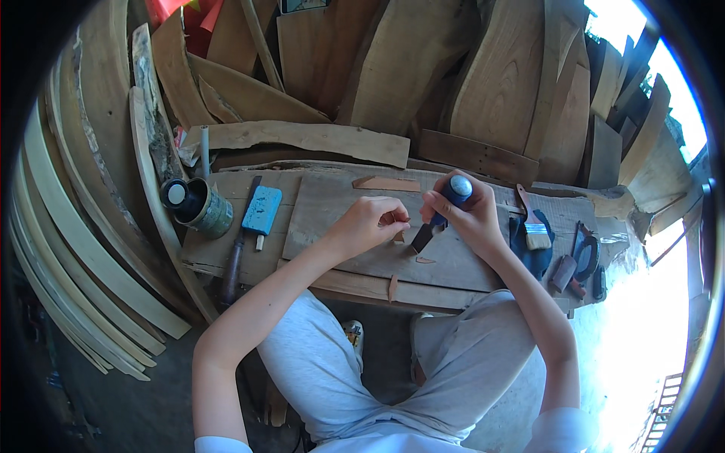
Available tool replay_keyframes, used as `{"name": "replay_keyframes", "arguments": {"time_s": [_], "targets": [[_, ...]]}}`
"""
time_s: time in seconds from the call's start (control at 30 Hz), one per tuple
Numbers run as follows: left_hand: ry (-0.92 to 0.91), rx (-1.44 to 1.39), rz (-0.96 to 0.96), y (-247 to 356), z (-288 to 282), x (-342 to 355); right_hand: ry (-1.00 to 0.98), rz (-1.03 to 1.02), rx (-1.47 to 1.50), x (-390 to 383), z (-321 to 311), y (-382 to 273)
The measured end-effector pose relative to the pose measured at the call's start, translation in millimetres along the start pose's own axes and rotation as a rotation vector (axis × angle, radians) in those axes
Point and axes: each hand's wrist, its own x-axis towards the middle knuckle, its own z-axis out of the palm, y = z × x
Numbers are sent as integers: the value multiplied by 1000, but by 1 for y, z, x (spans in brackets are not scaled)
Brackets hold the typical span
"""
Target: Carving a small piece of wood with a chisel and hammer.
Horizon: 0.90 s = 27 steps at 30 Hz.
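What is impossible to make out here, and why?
Head view:
Left hand: whether it holds anything; curled fingers hide this.
Bladed tool: part of its handle, covered by the right hand.
Red cloth: upper part, cut off by top edge.
Left shoe: partly hidden by the trouser leg.

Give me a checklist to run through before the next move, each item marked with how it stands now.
1. Right grip closed on the blue-handled blade: ok.
2. Left grip well away from the blade: not ok; its fingers are close beside it.
3. Small brown piece below the left grip held firmly: cannot tell; the fingers hide any contact.
4. Blade tip pressing on the wooden board: cannot tell; it is very near or touching.
5. Board free of loose scraps near the tip: not ok; a thin brown sliver lies there.
6. Brush off the board: ok; it lies to the right.
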Motion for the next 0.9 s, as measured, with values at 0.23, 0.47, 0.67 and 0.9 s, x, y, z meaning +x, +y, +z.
{"name": "replay_keyframes", "arguments": {"time_s": [0.23,0.47,0.67,0.9], "targets": [[-26,-18,11,4,4,0,2,20,47,2,2,6],[16,-22,-12,-2,4,0,188,-81,202,0,-6,-13],[5,-7,-17,3,6,2,90,-155,183,-6,5,0],[-64,39,-11,-9,8,-2,216,-203,316,0,4,-4]]}}
